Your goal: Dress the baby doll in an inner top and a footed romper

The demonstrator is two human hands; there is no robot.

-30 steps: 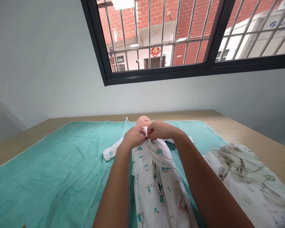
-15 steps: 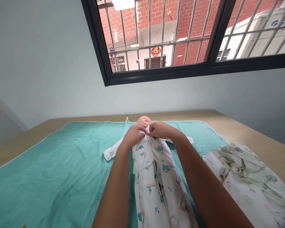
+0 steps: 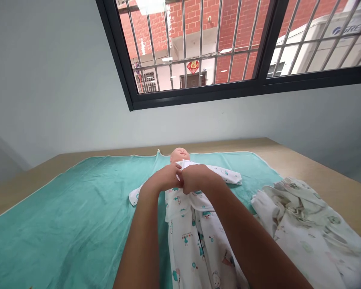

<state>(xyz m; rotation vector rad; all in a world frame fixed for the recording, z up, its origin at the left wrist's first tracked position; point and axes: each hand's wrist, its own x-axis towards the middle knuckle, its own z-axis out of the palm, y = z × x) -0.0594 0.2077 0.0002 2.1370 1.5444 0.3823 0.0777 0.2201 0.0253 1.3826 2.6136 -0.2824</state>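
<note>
Doll (image 3: 179,154) lies on its back at centre frame, head toward the wall, dressed in a white printed baby suit (image 3: 195,237). One sleeve sticks out left, the other right.

Left hand (image 3: 165,178) and right hand (image 3: 197,178) meet over the doll's chest, knuckles touching, just below the chin. Fingers on both are curled in and pinching the front of the baby suit near the collar. The exact contact point is hidden behind the hands. Lower down, the suit front is open along the middle.

The doll is on a teal towel (image 3: 63,208) that covers most of the desk (image 3: 319,176). A crumpled pale patterned cloth (image 3: 301,216) sits lower right, near the doll but apart from it. A barred window (image 3: 228,44) runs across the top of the frame.
</note>
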